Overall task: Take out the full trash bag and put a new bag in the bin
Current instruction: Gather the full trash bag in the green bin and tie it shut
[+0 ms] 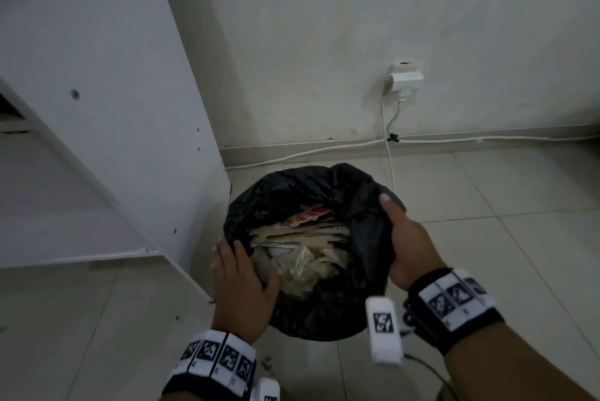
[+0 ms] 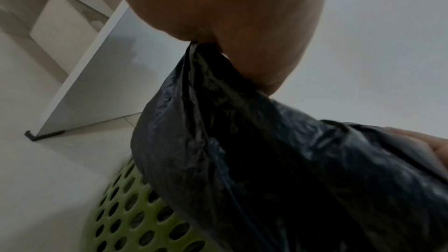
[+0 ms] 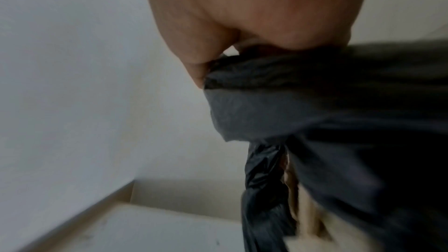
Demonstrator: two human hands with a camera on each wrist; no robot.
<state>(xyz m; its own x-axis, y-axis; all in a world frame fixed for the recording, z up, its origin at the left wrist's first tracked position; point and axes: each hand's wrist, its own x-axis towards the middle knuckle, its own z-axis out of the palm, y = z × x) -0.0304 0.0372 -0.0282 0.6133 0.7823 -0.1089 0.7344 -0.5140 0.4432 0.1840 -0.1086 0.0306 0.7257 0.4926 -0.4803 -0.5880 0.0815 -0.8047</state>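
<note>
While the black trash bag (image 1: 324, 206) sits in the green perforated bin (image 2: 135, 221) on the tiled floor (image 1: 487, 238), the left hand (image 1: 242, 290) pinches its near-left rim and the right hand (image 1: 409, 245) grips gathered plastic at its right edge. Paper and wrappers (image 1: 302, 238) fill the open mouth. A white cabinet panel (image 1: 97, 108) stands just left of the bin; a wall socket (image 1: 404, 77) and white cable (image 1: 324, 149) lie behind.
</note>
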